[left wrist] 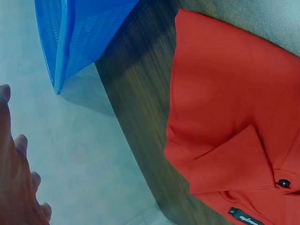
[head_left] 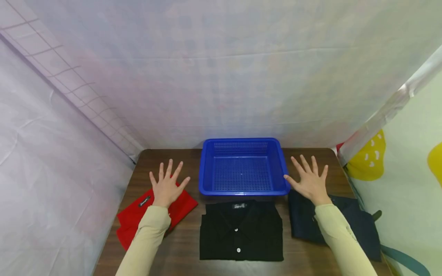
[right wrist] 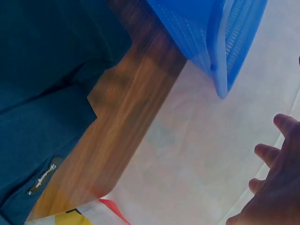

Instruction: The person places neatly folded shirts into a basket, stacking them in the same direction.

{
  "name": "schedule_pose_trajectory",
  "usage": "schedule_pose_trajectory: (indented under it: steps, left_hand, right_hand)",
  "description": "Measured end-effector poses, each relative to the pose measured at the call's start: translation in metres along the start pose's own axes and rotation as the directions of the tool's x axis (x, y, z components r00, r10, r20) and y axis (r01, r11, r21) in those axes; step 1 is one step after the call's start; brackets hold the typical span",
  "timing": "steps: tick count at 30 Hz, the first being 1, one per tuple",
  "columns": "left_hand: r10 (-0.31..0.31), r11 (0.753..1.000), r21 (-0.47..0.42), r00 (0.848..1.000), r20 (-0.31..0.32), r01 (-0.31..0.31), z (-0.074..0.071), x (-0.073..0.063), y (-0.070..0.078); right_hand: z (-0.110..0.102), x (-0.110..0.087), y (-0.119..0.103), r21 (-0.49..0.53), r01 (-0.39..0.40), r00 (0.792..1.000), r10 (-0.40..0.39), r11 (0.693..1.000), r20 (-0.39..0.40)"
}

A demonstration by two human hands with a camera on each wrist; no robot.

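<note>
My left hand (head_left: 167, 188) is held with fingers spread over a folded red shirt (head_left: 183, 209), gripping nothing. The red shirt (left wrist: 234, 93) shows its collar, a dark button and a label in the left wrist view. My right hand (head_left: 310, 184), also spread and holding nothing, is over the upper edge of a folded navy shirt (head_left: 362, 226), its thumb overlapping the basket's right rim in the head view. Between the hands stands a blue plastic basket (head_left: 241, 193) with nothing in it. Nearer me lies a folded black shirt (head_left: 221, 237) with white buttons and a collar label.
Everything lies on a brown wooden table (head_left: 186, 157). A pale curtain (head_left: 241, 76) hangs right behind its far edge, another pale sheet (head_left: 51, 172) hangs to the left, and a white cloth with yellow shapes (head_left: 397, 207) is at the right.
</note>
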State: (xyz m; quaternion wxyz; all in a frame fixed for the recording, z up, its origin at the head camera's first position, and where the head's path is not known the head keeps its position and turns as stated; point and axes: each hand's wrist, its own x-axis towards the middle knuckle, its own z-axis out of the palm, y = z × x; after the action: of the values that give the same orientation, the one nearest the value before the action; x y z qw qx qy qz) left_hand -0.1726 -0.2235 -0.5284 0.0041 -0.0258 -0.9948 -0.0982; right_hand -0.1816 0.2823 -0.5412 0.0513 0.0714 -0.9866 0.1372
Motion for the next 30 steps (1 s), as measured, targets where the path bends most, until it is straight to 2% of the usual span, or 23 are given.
schedule_pose_trajectory:
  steps: [5,9,14,18,20,22,25,27,30]
  left_hand:
    - [0.000,1.000,0.001,1.000,0.016,0.000,0.004,-0.008,0.005]
    - [0.011,1.000,0.006,1.000,0.018,-0.011,0.010,-0.019,0.011]
    - [0.025,1.000,0.018,0.999,0.045,-0.025,0.027,-0.039,0.012]
    - [0.025,1.000,-0.011,0.998,0.051,-0.025,0.042,-0.056,0.018]
    - [0.040,0.999,-0.023,0.999,0.016,-0.040,0.050,-0.064,0.022]
    - [0.071,0.997,-0.024,0.997,-0.037,-0.072,0.060,-0.072,0.026]
    - [0.104,0.993,-0.040,0.991,-0.081,-0.107,0.076,-0.081,0.034]
    - [0.103,0.991,-0.083,0.993,-0.061,-0.108,0.086,-0.086,0.039]
    - [0.060,0.980,-0.191,0.998,0.018,-0.055,0.096,-0.092,0.048]
  right_hand:
    - [0.005,-0.012,-0.005,0.023,0.021,1.000,-0.021,1.000,-0.016]
    - [0.014,-0.031,-0.011,0.049,0.038,0.999,-0.036,0.998,-0.036]
    - [0.030,-0.056,-0.017,0.067,0.050,0.988,-0.040,0.997,-0.149]
    - [0.039,-0.077,-0.026,0.095,0.015,0.975,0.006,0.995,-0.221]
    - [0.045,-0.087,-0.031,0.119,-0.015,0.979,0.039,0.993,-0.201]
    - [0.053,-0.096,-0.035,0.141,-0.051,0.987,0.072,0.989,-0.146]
    - [0.071,-0.107,-0.042,0.140,-0.135,0.990,0.138,0.981,-0.012]
    - [0.084,-0.112,-0.046,0.114,-0.190,0.981,0.183,0.975,0.071]
    - [0.100,-0.118,-0.054,0.096,-0.262,0.957,0.246,0.960,0.152]
